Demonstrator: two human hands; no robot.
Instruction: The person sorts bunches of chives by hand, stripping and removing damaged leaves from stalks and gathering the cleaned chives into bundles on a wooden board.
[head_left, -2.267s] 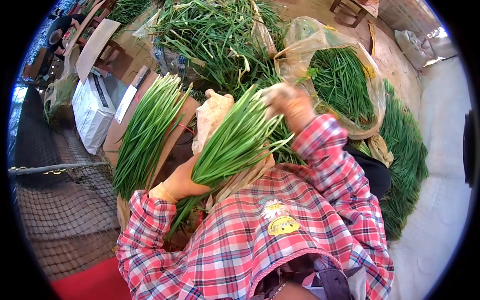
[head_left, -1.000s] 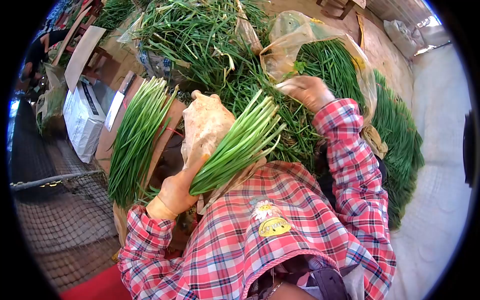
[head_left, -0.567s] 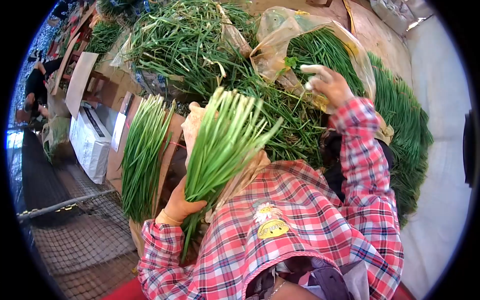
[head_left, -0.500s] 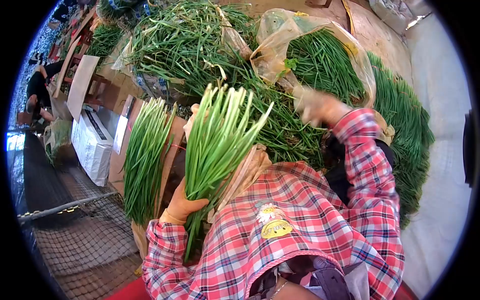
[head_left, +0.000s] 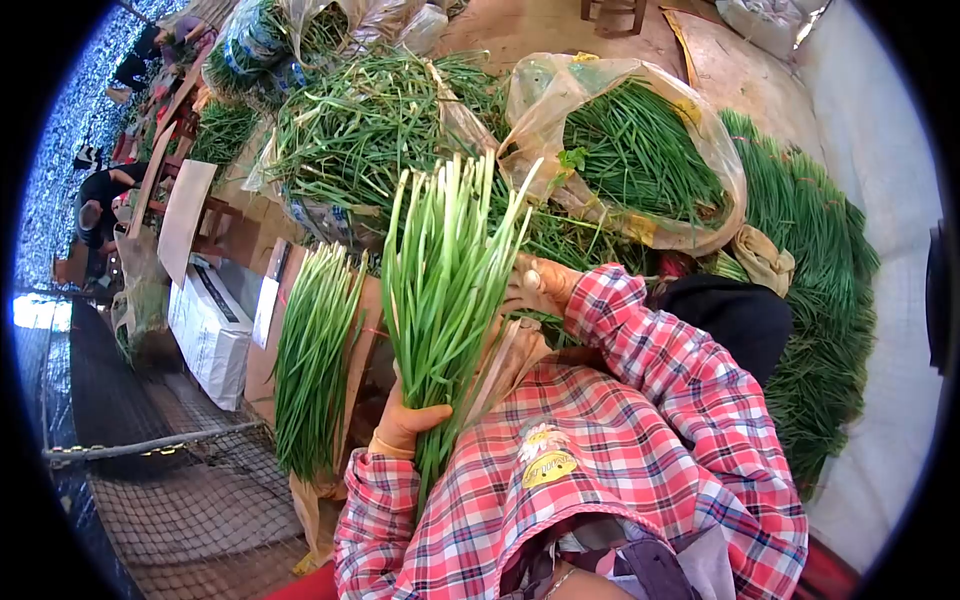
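Note:
My left hand [head_left: 405,422] is closed around the lower part of a bunch of garlic chives [head_left: 440,290], thumb across the green leaves, pale stem ends pointing up. Just right of the bunch is my right hand [head_left: 537,284], its fingers apart and reaching toward the stalks; nothing shows in it, and its fingertips are partly hidden, so contact is unclear. A second bunch of chives [head_left: 318,365] lies on a brown board to the left of my left hand.
Behind the hands lies a loose heap of chives [head_left: 365,135]. A clear plastic bag [head_left: 540,100] holds more chives, and bundled chives [head_left: 815,270] line the right side. On the left are a white box [head_left: 208,335] and netting [head_left: 200,510]. Another person [head_left: 100,205] is at far left.
My right hand has moved left and down from beside the bagged chives to the held bunch. The left hand keeps its grip; the view has shifted slightly.

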